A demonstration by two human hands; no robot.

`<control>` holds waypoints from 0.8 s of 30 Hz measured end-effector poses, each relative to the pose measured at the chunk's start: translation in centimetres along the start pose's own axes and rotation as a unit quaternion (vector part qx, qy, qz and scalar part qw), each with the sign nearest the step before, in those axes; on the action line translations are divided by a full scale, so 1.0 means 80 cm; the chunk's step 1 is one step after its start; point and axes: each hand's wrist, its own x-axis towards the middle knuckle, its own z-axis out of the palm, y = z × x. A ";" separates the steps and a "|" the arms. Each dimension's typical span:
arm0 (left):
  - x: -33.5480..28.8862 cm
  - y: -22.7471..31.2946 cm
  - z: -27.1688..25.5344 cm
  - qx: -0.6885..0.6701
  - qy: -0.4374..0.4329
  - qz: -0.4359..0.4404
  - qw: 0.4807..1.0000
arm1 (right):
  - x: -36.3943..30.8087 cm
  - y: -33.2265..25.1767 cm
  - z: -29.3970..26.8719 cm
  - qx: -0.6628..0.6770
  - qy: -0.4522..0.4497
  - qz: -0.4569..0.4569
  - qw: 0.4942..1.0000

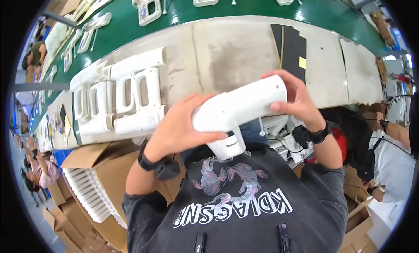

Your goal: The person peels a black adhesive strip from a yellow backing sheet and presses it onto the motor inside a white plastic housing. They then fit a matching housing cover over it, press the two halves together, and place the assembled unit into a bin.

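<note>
A white plastic gun-shaped housing point(251, 100), with a wide round barrel and a short handle, is held up in front of my chest in both hands. My left hand point(176, 126) is wrapped around its left end, the thumb lying near the handle. At the barrel's right end, my right hand point(299, 98) grips with the thumb below the rim and the fingers over the top and back. A thin white rod with a rounded tip point(262, 131) hangs below the barrel; where it attaches is hidden.
Several white housing shells point(139, 96) lie in rows on the bench point(227, 48) at left. A green conveyor belt point(257, 11) beyond carries similar shells. A black sheet point(293, 50) lies at right. Cardboard boxes point(118, 176) and white parts point(283, 141) flank me; another person point(390, 161) is at right.
</note>
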 end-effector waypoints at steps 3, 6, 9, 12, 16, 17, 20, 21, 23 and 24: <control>-0.015 0.008 0.013 0.019 0.010 0.030 0.999 | -0.033 0.005 0.009 -0.032 -0.002 -0.064 0.997; -0.025 0.005 0.023 0.032 0.008 0.044 0.998 | -0.053 0.015 0.014 -0.037 0.004 -0.072 0.997; -0.020 -0.003 0.034 -0.004 -0.007 0.058 0.998 | -0.064 0.020 0.017 -0.034 0.015 -0.061 0.997; -0.006 -0.004 0.037 -0.009 -0.036 0.038 0.999 | -0.069 0.019 0.016 -0.037 0.059 -0.049 0.996; 0.010 -0.005 0.050 -0.055 -0.053 0.073 0.994 | -0.081 0.001 0.018 -0.009 0.106 -0.077 0.991; 0.013 -0.007 0.054 -0.066 -0.046 0.085 0.993 | -0.083 -0.002 0.018 -0.031 0.111 -0.093 0.989; 0.021 -0.004 0.061 -0.115 -0.075 0.073 0.988 | -0.088 -0.012 0.015 -0.029 0.158 -0.108 0.981; 0.027 -0.009 0.066 -0.113 -0.081 0.081 0.987 | -0.088 -0.015 0.009 -0.032 0.167 -0.112 0.979; 0.035 -0.019 0.080 -0.187 0.023 0.062 0.980 | -0.087 -0.021 -0.013 0.038 0.241 -0.038 0.969; 0.036 -0.016 0.080 -0.188 0.017 0.069 0.980 | -0.087 -0.009 -0.033 0.027 0.276 -0.032 0.960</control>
